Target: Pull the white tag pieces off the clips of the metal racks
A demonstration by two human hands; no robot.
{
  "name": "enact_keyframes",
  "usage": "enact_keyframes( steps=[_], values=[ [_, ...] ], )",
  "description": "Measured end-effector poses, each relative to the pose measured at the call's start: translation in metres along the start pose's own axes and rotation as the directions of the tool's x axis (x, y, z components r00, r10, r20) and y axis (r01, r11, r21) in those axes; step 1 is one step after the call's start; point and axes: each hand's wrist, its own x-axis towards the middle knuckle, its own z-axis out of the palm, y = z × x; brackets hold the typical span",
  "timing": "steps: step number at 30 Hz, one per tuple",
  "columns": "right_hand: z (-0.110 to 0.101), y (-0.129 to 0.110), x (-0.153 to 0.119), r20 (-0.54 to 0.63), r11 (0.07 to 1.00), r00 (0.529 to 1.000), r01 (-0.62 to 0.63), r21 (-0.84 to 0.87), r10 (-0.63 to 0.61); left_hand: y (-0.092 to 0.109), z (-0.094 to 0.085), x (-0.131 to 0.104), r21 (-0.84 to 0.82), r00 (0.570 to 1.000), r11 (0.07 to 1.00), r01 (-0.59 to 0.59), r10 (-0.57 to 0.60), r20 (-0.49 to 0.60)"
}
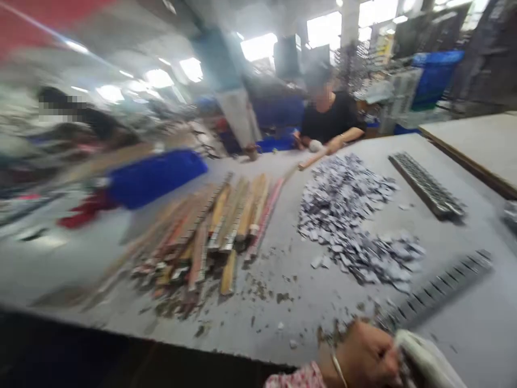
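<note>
My left hand (367, 353), with a bangle and a pink patterned sleeve, is at the bottom edge, right of the middle. Its fingers are curled closed, and what they grip is hidden. Against it at the right is a blurred white fabric shape (428, 358), which looks like my right hand in a white glove; its fingers do not show. Just beyond the hands lies a long grey slotted metal strip (444, 288) on the table. A heap of small whitish flat pieces (347, 210) is spread behind it.
Several long wooden strips (226, 221) are piled on the white table (266, 328), with brown crumbs around. A second metal strip (426, 186) lies back right. Across the table a person (331, 118) holds a wooden strip (313, 160). A blue sheet-like thing (157, 175) is at left.
</note>
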Motion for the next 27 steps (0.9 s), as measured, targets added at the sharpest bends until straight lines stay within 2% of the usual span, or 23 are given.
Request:
enact_keyframes(
  steps=[1,4,8,10,12,14,17,20,23,25,27],
  values=[
    [-0.009,-0.005,-0.015,0.016,0.998,0.998,-0.068,-0.015,0.068,0.005,0.001,-0.013,0.061,0.999,0.998,-0.020,0.017,0.047],
    [-0.034,-0.015,-0.039,0.043,0.968,0.968,-0.245,-0.053,0.247,0.016,-0.006,-0.044,0.300,0.989,0.943,-0.146,0.143,0.032],
    [-0.064,-0.013,-0.030,0.052,0.944,0.943,-0.328,-0.033,0.329,0.013,-0.017,-0.055,0.510,0.943,0.799,-0.318,0.323,0.082],
    [-0.074,-0.013,-0.022,0.049,0.942,0.949,-0.300,-0.148,0.310,0.011,-0.015,-0.055,0.570,0.922,0.734,-0.369,0.367,0.124],
    [-0.079,-0.019,-0.017,0.055,0.905,0.962,-0.231,-0.357,0.267,0.013,-0.011,-0.057,0.608,0.906,0.688,-0.395,0.402,0.132],
    [-0.080,-0.031,-0.016,0.080,0.823,0.968,-0.158,-0.545,0.238,0.018,-0.008,-0.060,0.634,0.895,0.660,-0.404,0.429,0.124],
    [-0.076,-0.049,-0.018,0.132,0.693,0.954,-0.097,-0.714,0.268,0.026,-0.004,-0.065,0.652,0.890,0.642,-0.403,0.442,0.113],
    [-0.070,-0.062,-0.015,0.161,0.616,0.930,-0.083,-0.783,0.330,0.025,0.001,-0.068,0.642,0.896,0.662,-0.386,0.435,0.090],
    [-0.069,-0.074,-0.004,0.241,0.607,0.894,-0.042,-0.793,0.378,0.023,0.002,-0.070,0.591,0.903,0.713,-0.377,0.424,0.065],
    [-0.072,-0.084,0.005,0.323,0.611,0.853,0.006,-0.792,0.410,0.024,-0.004,-0.069,0.533,0.915,0.763,-0.366,0.398,0.058],
    [-0.074,-0.093,0.013,0.375,0.615,0.822,0.040,-0.788,0.427,0.028,-0.018,-0.062,0.465,0.934,0.815,-0.346,0.346,0.089]
  ],
)
